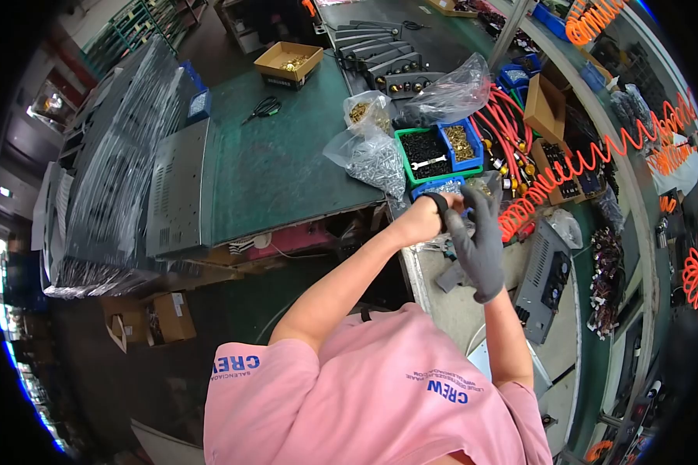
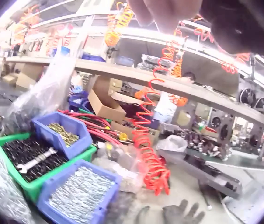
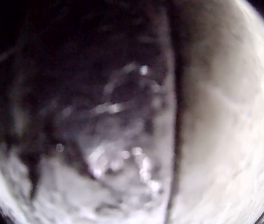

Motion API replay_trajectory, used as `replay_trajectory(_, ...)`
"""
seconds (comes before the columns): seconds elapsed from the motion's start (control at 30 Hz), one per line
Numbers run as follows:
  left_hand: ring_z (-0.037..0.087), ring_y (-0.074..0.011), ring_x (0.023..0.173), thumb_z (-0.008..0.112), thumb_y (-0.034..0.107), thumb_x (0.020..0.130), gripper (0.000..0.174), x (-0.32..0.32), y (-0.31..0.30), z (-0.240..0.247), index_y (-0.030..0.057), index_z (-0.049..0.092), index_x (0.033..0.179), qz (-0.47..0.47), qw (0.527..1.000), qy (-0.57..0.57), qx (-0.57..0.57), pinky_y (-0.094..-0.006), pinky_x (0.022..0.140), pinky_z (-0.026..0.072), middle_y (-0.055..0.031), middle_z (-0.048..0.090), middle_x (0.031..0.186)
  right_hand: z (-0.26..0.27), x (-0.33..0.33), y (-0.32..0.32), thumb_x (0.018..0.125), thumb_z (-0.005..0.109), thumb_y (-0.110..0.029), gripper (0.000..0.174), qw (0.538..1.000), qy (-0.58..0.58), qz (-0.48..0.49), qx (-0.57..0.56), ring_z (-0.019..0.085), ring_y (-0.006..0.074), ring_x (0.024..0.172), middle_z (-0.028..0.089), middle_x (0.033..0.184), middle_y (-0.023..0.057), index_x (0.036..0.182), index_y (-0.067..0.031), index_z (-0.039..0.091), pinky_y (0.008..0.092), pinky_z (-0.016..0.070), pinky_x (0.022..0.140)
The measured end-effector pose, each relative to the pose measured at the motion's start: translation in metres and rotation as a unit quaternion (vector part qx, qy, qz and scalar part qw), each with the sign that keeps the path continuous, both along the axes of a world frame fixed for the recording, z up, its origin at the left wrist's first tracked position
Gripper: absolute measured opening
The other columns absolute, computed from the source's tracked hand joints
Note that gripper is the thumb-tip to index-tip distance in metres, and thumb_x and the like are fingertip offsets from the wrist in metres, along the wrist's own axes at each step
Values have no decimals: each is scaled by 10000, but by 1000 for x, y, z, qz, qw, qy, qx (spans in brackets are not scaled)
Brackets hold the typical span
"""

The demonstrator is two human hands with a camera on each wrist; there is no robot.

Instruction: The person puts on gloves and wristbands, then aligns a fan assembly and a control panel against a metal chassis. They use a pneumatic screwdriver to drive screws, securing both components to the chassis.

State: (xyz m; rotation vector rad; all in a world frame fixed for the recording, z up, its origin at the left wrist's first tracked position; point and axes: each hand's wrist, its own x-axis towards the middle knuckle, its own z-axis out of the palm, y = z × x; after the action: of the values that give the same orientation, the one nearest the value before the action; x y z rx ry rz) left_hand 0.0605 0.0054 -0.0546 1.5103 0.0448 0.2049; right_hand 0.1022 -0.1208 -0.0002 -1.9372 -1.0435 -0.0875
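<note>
My bare left hand [image 1: 422, 222], with a black band round it, is raised over the near edge of the bench. Its fingers are partly hidden behind the glove in the head view; blurred fingers [image 2: 171, 11] hang at the top of the left wrist view, with nothing seen in them. Beside it, my right hand [image 1: 479, 246] wears a grey glove, its fingers stretched upward and apart. A blue bin [image 2: 111, 200] of silvery screws and a green tray [image 1: 479, 171] with black screws and a wrench [image 1: 428, 163] lie just beyond both hands. The right wrist view is dark and blurred.
Bags of screws [image 1: 374, 164] lie left of the bins. A red coiled hose [image 1: 551, 184] hangs across the right side, above red cables [image 1: 506, 124]. A grey metal panel [image 1: 539, 283] rests at the right. Scissors [image 1: 262, 109] and a cardboard box [image 1: 288, 63] are on the green table [image 1: 279, 163].
</note>
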Motion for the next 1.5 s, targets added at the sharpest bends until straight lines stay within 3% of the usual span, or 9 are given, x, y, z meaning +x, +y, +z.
replay_trajectory(0.17, 539, -244, 1002, 441, -1, 834, 295, 4, 10, 7, -27, 517, 1118, 33, 978, -77, 191, -321, 881, 409, -153, 554, 1081, -28, -9, -1, 827, 548, -150, 376, 990, 137, -13, 32, 517, 210, 907, 502, 1061, 149, 1139, 28, 435, 313, 427, 806)
replay_trajectory(0.3, 505, -315, 1049, 447, -25, 779, 415, -10, 2, 8, -53, 432, 1193, 17, 931, -99, 351, -364, 896, 400, -197, 506, 1146, -31, 0, -8, 854, 466, -124, 327, 882, 421, 40, 211, 476, 142, 964, 494, 1059, 77, 1145, 24, 453, 281, 408, 829)
replay_trajectory(0.47, 477, -307, 1072, 477, -23, 715, 381, -16, 1, -3, -45, 484, 1095, -76, 785, -84, 609, -376, 877, 399, -223, 513, 1066, -30, -2, -7, 778, 566, -173, 340, 998, 64, 5, 30, 502, 248, 942, 520, 1026, 133, 1086, -30, 540, 350, 385, 850)
replay_trajectory(0.63, 566, -278, 874, 502, 19, 693, 254, -22, 0, -30, -40, 520, 939, -225, 911, -7, 345, -370, 787, 439, -186, 569, 925, -5, -17, 7, 726, 610, -188, 354, 987, -154, -38, -34, 474, 273, 962, 531, 1015, 147, 1054, -60, 569, 400, 346, 856)
replay_trajectory(0.7, 563, -290, 878, 493, 34, 689, 221, -28, -7, -20, -44, 534, 891, -367, 736, -85, 562, -373, 770, 448, -203, 576, 924, 1, -19, 11, 719, 615, -190, 370, 989, -118, 65, -67, 476, 273, 971, 532, 1025, 139, 1063, -65, 564, 399, 345, 859)
replay_trajectory(0.87, 560, -324, 891, 434, -4, 642, 272, -26, -7, -29, -86, 584, 855, -355, 850, 21, 389, -363, 803, 445, -247, 589, 873, -32, -13, 7, 807, 546, -122, 296, 991, 114, 42, 50, 524, 236, 862, 529, 972, 138, 1079, -7, 522, 325, 420, 782)
replay_trajectory(1.0, 579, -204, 949, 554, 78, 789, 265, -18, 58, -10, -40, 591, 1023, -123, 988, -1, -90, -320, 858, 445, -143, 607, 1023, -32, -10, -3, 804, 552, -102, 268, 992, 117, 17, 50, 531, 215, 825, 531, 897, 123, 1050, -1, 524, 312, 426, 758)
replay_trajectory(1.23, 573, -224, 938, 403, 60, 877, 286, 1, 141, -52, -101, 513, 1087, 343, 878, 34, -333, -299, 861, 452, -173, 571, 1053, -57, -34, 4, 798, 572, -132, 257, 983, 120, 133, -50, 574, 253, 809, 567, 898, 136, 1029, -22, 542, 325, 458, 707)
replay_trajectory(1.5, 559, -197, 976, 462, -10, 841, 316, -23, 51, 7, -30, 512, 1152, -106, 992, 20, 69, -308, 891, 418, -122, 582, 1065, -68, -23, 6, 866, 519, -165, 199, 953, 283, 20, 106, 521, 139, 767, 563, 847, 81, 982, -4, 530, 273, 430, 699)
